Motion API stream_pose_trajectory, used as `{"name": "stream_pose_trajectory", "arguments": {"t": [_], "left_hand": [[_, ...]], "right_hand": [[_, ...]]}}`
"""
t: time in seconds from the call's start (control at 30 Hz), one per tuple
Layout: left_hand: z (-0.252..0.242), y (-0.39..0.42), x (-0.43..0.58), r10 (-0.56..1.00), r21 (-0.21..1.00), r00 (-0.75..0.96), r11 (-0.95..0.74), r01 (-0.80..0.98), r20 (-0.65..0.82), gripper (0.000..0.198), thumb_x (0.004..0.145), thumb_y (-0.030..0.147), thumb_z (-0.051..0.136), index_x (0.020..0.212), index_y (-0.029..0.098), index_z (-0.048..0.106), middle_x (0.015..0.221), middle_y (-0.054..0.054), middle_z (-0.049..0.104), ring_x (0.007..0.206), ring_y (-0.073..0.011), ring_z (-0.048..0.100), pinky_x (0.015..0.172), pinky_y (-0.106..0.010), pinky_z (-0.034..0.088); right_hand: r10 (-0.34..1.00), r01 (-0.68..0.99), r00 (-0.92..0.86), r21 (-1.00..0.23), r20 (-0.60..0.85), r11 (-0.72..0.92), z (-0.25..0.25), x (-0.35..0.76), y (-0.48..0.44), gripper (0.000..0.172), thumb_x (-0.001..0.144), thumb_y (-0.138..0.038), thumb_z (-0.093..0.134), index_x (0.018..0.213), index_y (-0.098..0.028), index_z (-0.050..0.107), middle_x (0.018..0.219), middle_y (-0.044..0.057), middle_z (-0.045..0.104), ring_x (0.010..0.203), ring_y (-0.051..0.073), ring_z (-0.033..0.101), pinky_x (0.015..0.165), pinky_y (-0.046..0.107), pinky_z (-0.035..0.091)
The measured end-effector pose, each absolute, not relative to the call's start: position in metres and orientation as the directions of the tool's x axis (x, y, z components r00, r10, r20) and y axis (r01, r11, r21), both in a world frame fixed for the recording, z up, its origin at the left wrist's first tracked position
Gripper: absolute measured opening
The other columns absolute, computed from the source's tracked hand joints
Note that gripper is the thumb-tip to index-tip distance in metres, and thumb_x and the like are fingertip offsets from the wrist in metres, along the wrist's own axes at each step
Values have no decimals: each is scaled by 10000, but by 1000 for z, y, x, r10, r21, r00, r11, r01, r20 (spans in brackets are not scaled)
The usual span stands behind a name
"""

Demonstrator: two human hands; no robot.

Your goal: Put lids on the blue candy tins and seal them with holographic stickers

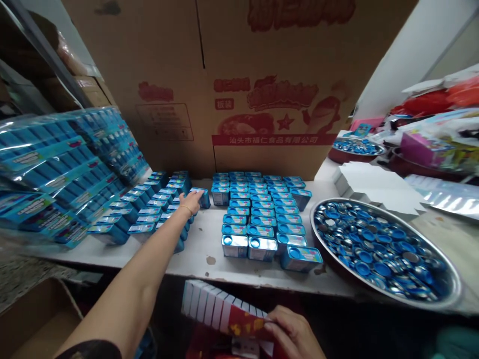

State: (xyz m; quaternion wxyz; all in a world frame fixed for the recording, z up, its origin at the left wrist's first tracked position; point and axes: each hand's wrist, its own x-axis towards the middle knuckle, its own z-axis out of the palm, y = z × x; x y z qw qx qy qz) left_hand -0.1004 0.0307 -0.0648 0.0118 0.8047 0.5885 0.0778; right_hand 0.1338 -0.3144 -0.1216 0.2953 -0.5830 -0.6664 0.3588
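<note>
At the back of the table my left hand [190, 202] reaches out, its fingers closed over a small blue tin [204, 198] between two groups of similar tins. Left of it, rows of blue tins [142, 228] stand close together; part of them is hidden behind my forearm. A block of blue tins [261, 230] with round openings on top fills the middle of the table. Low in front of the table edge, my right hand [292, 331] grips a red printed cardboard piece [239, 319] with a row of white, slatted sections along it.
A wide metal basin [445, 294] of blue and silver round caps stands on the right. Behind it lie stacked white cards [374, 182] and a smaller bowl [339, 155] of blue pieces. A large carton [179, 109] blocks the back. Plastic-wrapped blue packs [56, 164] are piled left.
</note>
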Motion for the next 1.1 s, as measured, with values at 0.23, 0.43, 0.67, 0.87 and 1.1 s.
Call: {"name": "stream_pose_trajectory", "arguments": {"t": [0.23, 0.43, 0.67, 0.87, 1.1], "left_hand": [[-16, -71, -86, 764, 438, 642, -559, 704, -56, 426, 816, 435, 332, 1133, 227, 526, 1118, -33, 582, 1037, -176, 505, 863, -253, 353], [-24, -180, -86, 622, 389, 770, -681, 621, -141, 280, 750, 432, 484, 860, 222, 632, 799, -48, 654, 774, -172, 570, 708, -243, 372], [-57, -169, -83, 718, 357, 692, -628, 692, -79, 273, 810, 338, 395, 701, 209, 610, 654, -20, 623, 604, -131, 522, 584, -235, 330], [-62, -157, -85, 723, 421, 683, -590, 689, -105, 328, 802, 364, 383, 631, 183, 597, 545, -6, 566, 515, -110, 455, 509, -223, 292], [-85, -144, -85, 730, 424, 669, -567, 706, -137, 338, 824, 368, 350, 683, 192, 602, 628, -20, 615, 587, -129, 528, 566, -228, 335]], "right_hand": [[989, 539, -127, -832, 72, 129, -89, 147, -301, 232, 830, -301, 432, 723, -183, 602, 699, 15, 597, 663, 120, 543, 614, 216, 378], [970, 571, -196, -787, 147, 235, -76, 153, -264, 217, 818, -304, 467, 719, -181, 616, 662, 1, 597, 627, 112, 539, 590, 214, 383], [848, 883, -316, -194, 426, 427, -65, 113, -240, 295, 851, -238, 417, 1134, -222, 500, 1062, 69, 543, 972, 206, 436, 825, 372, 309], [750, 854, -467, 20, 468, 520, -87, 84, -227, 310, 871, -148, 332, 1152, -141, 461, 975, 96, 542, 884, 192, 445, 718, 336, 354], [822, 829, -406, -217, 400, 515, -96, 81, -224, 211, 851, -138, 373, 915, -155, 574, 895, 77, 561, 814, 167, 470, 724, 306, 378]]}}
